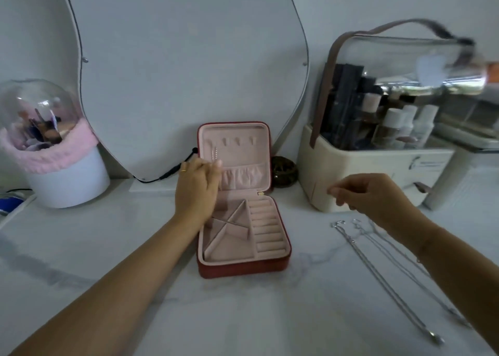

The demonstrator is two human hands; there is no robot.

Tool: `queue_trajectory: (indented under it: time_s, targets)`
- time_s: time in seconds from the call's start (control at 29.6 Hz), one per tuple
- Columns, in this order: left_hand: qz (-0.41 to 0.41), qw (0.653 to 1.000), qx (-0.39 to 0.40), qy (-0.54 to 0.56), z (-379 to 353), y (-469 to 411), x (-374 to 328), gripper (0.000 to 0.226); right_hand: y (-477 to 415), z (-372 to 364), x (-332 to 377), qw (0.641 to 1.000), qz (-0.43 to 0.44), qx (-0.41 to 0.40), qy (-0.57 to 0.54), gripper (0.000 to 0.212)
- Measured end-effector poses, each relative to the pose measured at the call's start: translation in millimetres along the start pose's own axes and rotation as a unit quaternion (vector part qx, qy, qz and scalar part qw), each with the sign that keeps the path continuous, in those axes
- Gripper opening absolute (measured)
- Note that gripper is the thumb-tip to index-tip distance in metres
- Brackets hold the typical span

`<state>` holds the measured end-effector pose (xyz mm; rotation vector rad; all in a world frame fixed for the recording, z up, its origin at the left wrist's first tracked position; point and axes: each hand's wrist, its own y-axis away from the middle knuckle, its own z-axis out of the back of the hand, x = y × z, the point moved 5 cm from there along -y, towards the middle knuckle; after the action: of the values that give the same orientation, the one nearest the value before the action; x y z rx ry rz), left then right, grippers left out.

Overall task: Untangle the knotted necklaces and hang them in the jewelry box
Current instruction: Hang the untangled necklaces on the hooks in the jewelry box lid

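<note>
Necklace one (pixel 215 153) hangs inside the jewelry box (pixel 243 269) lid at frame centre beside the left hand (pixel 197 188), grasp indeterminable; right hand (pixel 370 196) loosely curled, empty; remaining necklaces (pixel 386 282) lie separated on the table (pixel 162 315) lower right, judged unhung.

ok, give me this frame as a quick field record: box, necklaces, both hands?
box: jewelry box open, lid upright
hung: one necklace hanging at the lid's left
loose: two silver chains laid out on the table, right of the box
left hand: at the lid, by the hung necklace; grip unclear
right hand: above the chains, loosely curled, holding nothing
</note>
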<state>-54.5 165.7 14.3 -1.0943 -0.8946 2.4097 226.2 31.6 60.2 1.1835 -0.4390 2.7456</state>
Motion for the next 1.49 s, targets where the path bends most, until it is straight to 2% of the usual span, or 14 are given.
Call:
queue_trajectory:
  time_s: [0.14,0.2,0.34,0.61,0.84,1.05,1.11,1.15,1.25,1.32,1.35,1.49]
  targets:
    - [0.059,0.994,0.044,0.078,-1.6,12.0,0.9,0.065,8.9,1.0,-53.8,0.991,-0.054,0.023,0.121,0.010]
    - [0.078,0.989,0.077,0.098,-1.0,20.7,-4.7,0.056,9.9,-9.5,-67.0,0.988,-0.057,0.029,0.142,0.009]
    - [0.118,0.980,0.116,0.112,1.6,35.5,-11.8,0.047,7.7,-19.8,-72.7,0.978,-0.073,0.010,0.197,0.019]
    - [0.136,0.978,0.109,0.118,4.3,43.5,-16.9,0.048,3.6,-30.4,-74.0,0.961,-0.093,0.060,0.252,0.038]
    - [0.146,0.974,0.122,0.123,7.5,44.3,-23.2,0.048,8.5,-35.0,-71.8,0.955,-0.064,0.079,0.280,0.029]
    - [0.119,0.977,0.125,0.125,15.0,35.5,-51.8,0.042,9.6,-16.7,-46.6,0.971,-0.012,0.067,0.227,0.023]
    - [0.120,0.963,0.170,0.172,8.4,36.3,-74.2,0.036,9.6,-6.5,-28.8,0.976,0.011,0.066,0.207,0.018]
    - [0.124,0.949,0.204,0.207,2.2,38.2,-88.0,0.033,11.4,-1.8,-18.1,0.985,0.011,0.072,0.158,0.017]
    - [0.158,0.877,0.310,0.332,-18.3,44.3,-130.6,0.028,17.9,6.7,14.5,0.993,0.002,0.110,-0.034,0.017]
    - [0.188,0.827,0.351,0.396,-24.7,44.4,-153.8,0.026,19.6,10.5,35.2,0.987,0.017,0.129,-0.097,0.016]
    - [0.195,0.815,0.358,0.412,-25.2,42.3,-162.3,0.023,19.2,11.6,45.1,0.985,0.027,0.132,-0.109,0.015]
    - [0.208,0.807,0.329,0.445,-11.8,26.4,-174.5,0.015,10.8,19.5,77.9,0.985,0.050,0.106,-0.124,0.014]
